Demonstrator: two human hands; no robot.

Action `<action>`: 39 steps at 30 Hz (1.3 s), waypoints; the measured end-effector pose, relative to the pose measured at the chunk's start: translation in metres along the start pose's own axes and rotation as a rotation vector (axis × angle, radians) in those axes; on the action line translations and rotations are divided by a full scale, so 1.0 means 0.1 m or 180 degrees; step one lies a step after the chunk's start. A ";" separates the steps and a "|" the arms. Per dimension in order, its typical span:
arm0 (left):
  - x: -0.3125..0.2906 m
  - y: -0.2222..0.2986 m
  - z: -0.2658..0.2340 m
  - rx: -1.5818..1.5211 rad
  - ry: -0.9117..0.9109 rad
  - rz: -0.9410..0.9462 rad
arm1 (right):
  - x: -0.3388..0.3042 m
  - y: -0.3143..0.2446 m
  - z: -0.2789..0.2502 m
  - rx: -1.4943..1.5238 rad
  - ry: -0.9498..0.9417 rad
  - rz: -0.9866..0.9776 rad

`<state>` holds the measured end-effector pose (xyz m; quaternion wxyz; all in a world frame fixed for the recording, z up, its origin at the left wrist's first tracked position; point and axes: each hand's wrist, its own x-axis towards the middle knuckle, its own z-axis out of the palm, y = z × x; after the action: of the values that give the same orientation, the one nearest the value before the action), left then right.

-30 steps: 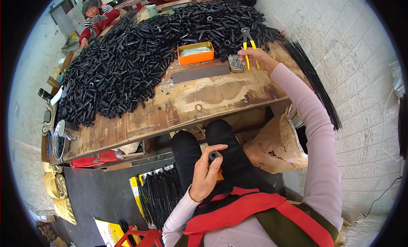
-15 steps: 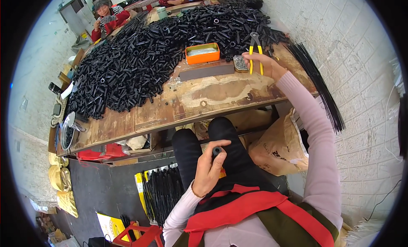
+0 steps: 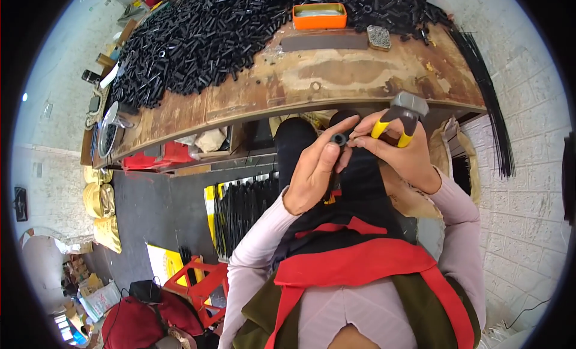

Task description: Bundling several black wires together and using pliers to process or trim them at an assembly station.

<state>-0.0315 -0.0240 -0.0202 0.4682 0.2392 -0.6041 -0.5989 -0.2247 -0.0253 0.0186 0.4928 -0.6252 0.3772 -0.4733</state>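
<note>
Above our lap (image 3: 366, 199), near the front edge of the table (image 3: 258, 85), our left hand (image 3: 312, 172) curls snugly round one black tube (image 3: 339, 139), with its round hole facing up at us. Our right hand (image 3: 411, 160) is partly closed and has hold of the pliers (image 3: 403, 116), while its thumb and fingertip pinch close just beside the tube; we cannot tell if some tiny thing sits between them. The pliers could slip and land on our legs, because one hand has to grip and pinch at once. The tube could pop out if our left thumb goes loose or we push it sideways. If we do hold a tiny bit, it could drop and get lost on our dark lap. A bump from our right arm could knock down the long black rods (image 3: 501, 127), since they stick out past the table. We count one tube in hand, one pair of pliers, one orange box (image 3: 320, 23), one small box of grey bits (image 3: 379, 48) and one dark bar (image 3: 324, 43). The big heap of black tubes (image 3: 198, 43) has too many to count, and so does the bunch of rods.
</note>
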 end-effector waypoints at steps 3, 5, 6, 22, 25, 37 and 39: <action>-0.07 0.09 -0.02 0.0113 -0.0038 -0.0070 | -0.05 -0.04 0.11 -0.0345 0.0011 -0.0002; -0.13 0.13 -0.05 -0.0006 -0.0076 -0.0133 | -0.05 -0.08 0.17 -0.0553 -0.0036 -0.0053; -0.16 0.13 -0.05 -0.0005 -0.0062 -0.0128 | -0.05 -0.06 0.19 -0.0503 -0.0052 -0.0101; -0.32 0.23 -0.09 0.0183 0.0512 0.0095 | 0.03 -0.14 0.41 -0.0797 -0.0251 -0.0462; -0.32 0.25 -0.08 0.0201 0.0531 0.0108 | 0.05 -0.17 0.39 -0.0983 -0.0356 -0.0546; -0.21 0.16 -0.17 -0.0395 0.0073 -0.0023 | 0.14 -0.25 0.30 -0.0305 -0.0433 0.0291; -0.19 0.12 -0.25 -0.0326 0.0124 0.0050 | 0.05 -0.21 0.15 -0.0364 -0.0811 0.0955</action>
<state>0.0018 -0.0185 -0.0177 0.4961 0.2218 -0.5653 -0.6206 -0.2089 -0.0211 0.0390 0.5652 -0.6438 0.4269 -0.2895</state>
